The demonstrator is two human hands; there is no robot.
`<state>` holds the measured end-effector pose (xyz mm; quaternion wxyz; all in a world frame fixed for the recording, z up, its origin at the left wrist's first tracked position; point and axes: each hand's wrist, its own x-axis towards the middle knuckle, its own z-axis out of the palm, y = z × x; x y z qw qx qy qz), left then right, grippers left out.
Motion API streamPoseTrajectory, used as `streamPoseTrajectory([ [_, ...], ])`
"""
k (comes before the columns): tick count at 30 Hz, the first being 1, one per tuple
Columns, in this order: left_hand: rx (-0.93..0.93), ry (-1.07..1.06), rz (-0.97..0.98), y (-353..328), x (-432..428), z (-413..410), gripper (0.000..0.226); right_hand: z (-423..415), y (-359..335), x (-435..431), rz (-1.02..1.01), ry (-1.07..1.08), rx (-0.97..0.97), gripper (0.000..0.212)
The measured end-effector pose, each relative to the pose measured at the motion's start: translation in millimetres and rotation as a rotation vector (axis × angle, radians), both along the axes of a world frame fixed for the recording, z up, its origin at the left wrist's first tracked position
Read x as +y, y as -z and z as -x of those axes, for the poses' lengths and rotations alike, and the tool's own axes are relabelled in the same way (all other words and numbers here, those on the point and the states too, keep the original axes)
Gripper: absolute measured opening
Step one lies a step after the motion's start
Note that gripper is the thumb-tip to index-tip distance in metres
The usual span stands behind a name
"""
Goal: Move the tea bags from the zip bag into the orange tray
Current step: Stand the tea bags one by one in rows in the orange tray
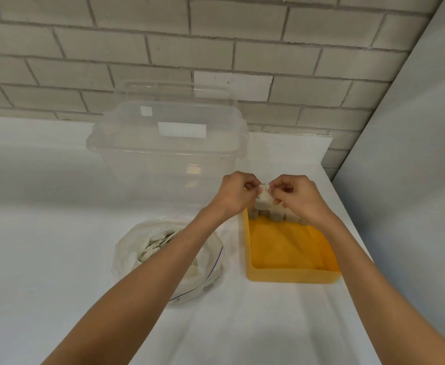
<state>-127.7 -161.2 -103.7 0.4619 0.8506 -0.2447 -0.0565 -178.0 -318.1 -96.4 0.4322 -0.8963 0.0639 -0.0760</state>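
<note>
An orange tray (290, 275) lies on the white table to the right. Several tea bags (275, 217) stand in a row along its far end. Above that row my left hand (236, 193) and my right hand (299, 196) both pinch a small stack of white tea bags (264, 197) between their fingertips. A clear zip bag (163, 259) with a purple seal line lies open on the left, holding several more tea bags; my left forearm crosses over it.
A large clear plastic bin (168, 154) with its lid on stands behind the zip bag, close to my left hand. A brick wall runs along the back and a grey panel (413, 180) borders the table's right side.
</note>
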Motion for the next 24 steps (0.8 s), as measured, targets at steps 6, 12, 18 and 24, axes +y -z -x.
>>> streamPoseTrajectory([
  [6,0.007,-0.015,-0.012,9,5,2,0.016,-5,31,-9,0.057,0.039,0.098,0.008],
  [12,0.018,-0.033,-0.007,12,16,1,0.013,-14,51,-6,0.126,0.085,0.143,0.007],
  [18,0.026,-0.043,0.002,11,21,3,0.013,-17,57,-2,0.16,0.142,0.141,0.013],
  [24,0.024,-0.048,-0.005,15,24,6,0.015,-15,57,2,0.254,0.164,0.121,0.022],
])
